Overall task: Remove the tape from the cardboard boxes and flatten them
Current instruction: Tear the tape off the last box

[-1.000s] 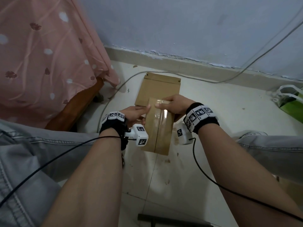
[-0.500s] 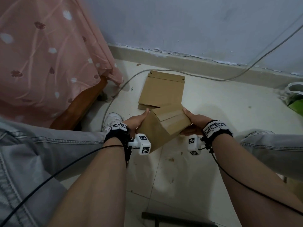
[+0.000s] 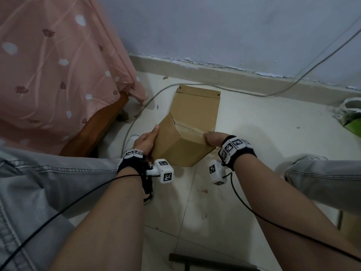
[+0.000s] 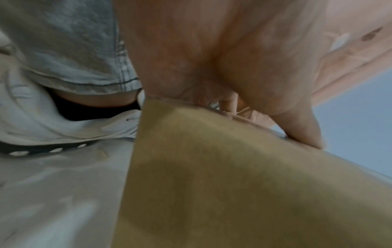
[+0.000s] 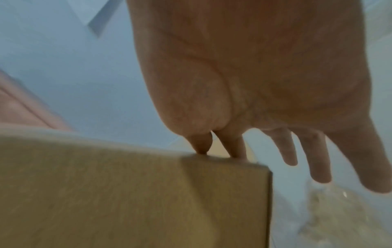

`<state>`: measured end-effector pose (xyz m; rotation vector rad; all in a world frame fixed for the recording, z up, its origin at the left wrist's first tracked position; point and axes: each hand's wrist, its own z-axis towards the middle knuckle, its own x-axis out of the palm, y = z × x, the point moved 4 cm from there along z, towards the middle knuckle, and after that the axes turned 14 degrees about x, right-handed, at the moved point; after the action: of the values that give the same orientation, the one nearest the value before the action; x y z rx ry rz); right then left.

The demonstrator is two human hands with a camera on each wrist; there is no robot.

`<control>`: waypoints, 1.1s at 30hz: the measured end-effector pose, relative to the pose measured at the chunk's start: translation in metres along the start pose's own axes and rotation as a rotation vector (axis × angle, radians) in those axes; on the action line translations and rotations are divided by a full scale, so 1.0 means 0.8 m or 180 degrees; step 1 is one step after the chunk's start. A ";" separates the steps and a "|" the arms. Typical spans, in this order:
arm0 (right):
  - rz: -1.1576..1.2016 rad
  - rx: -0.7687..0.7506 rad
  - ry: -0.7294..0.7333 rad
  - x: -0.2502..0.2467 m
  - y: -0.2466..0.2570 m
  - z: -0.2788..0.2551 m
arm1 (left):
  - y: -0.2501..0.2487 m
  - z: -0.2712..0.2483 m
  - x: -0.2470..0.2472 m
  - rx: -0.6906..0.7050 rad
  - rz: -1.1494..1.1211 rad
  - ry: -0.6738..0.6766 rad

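Observation:
A brown cardboard box (image 3: 179, 147) hangs tilted just above the floor between my knees, held from both sides. My left hand (image 3: 146, 141) grips its left side, thumb (image 4: 297, 130) on the upper face and fingers behind the box (image 4: 212, 184). My right hand (image 3: 214, 140) pinches the box's right corner (image 5: 222, 167) with thumb and forefinger while its other fingers (image 5: 318, 159) hang straight and free. No tape shows on the faces turned to me. A flattened cardboard box (image 3: 197, 106) lies on the floor right behind it.
A pink spotted bed sheet (image 3: 58, 65) and wooden bed frame (image 3: 93, 133) stand at the left. A grey cable (image 3: 156, 92) runs along the floor by the wall. A green and white bag (image 3: 351, 122) sits at far right. A dark bar (image 3: 205, 262) lies near me.
The box has turned from upright, with its taped face toward me, to tilted with plain faces showing. My right hand moved from the box's top to its right corner, and both hands came lower.

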<state>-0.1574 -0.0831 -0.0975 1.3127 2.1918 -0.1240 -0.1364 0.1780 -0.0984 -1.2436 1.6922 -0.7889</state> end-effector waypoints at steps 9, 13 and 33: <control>0.0670 -0.0316 0.1016 0.000 0.034 -0.014 | -0.028 0.004 0.022 0.0207 0.0231 0.0258; 0.0952 -0.0429 0.1437 -0.006 0.024 -0.014 | -0.015 0.009 0.024 0.0141 -0.0036 0.0273; -0.0821 -0.1369 -0.0726 0.004 0.048 -0.018 | 0.009 0.031 0.053 -0.0261 -0.0188 0.0236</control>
<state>-0.1326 -0.0561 -0.0793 0.7411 2.0353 0.0921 -0.1223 0.1395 -0.1265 -1.3403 1.7696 -0.8169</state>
